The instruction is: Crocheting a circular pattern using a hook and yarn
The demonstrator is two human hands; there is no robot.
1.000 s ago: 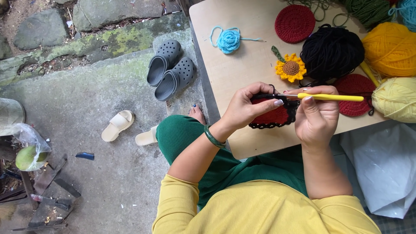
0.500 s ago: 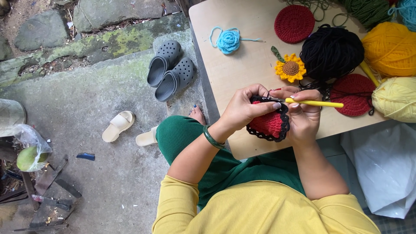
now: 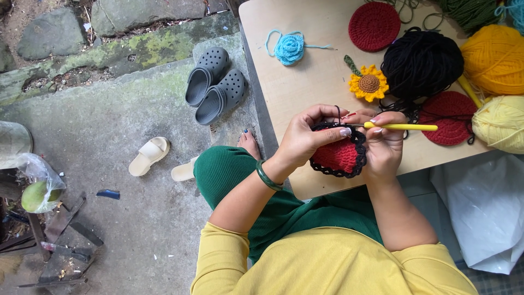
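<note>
**Two hands crocheting a red round piece at a pale wooden desk**

Seen from above, a person in a yellow top and green trousers sits at a pale wooden desk (image 3: 305, 65). The landmark is the big ball of black yarn (image 3: 421, 63) on the desk.

Below and left of the black ball, at the desk's near edge, both hands hold a round red crocheted piece with a black scalloped border (image 3: 339, 155). The left hand (image 3: 308, 136), a green bangle on its wrist, has its grip clamped on the piece's upper left edge. The right hand (image 3: 385, 145) supports the piece's right side, and its grip is closed around a yellow crochet hook (image 3: 401, 127) that lies level, pointing left toward the left fingertips.

Just left of the black ball lies a small crocheted sunflower (image 3: 369, 84). Further left sits a light blue crocheted rose (image 3: 288, 49). Above and left of the ball is a flat red crocheted disc (image 3: 374, 25); below and right of it, another red disc (image 3: 450, 117). To the right sit an orange yarn ball (image 3: 494, 60) and a pale yellow one (image 3: 501, 123).

Well left of the desk, on the concrete floor, stands a pair of grey clogs (image 3: 214, 84).
</note>
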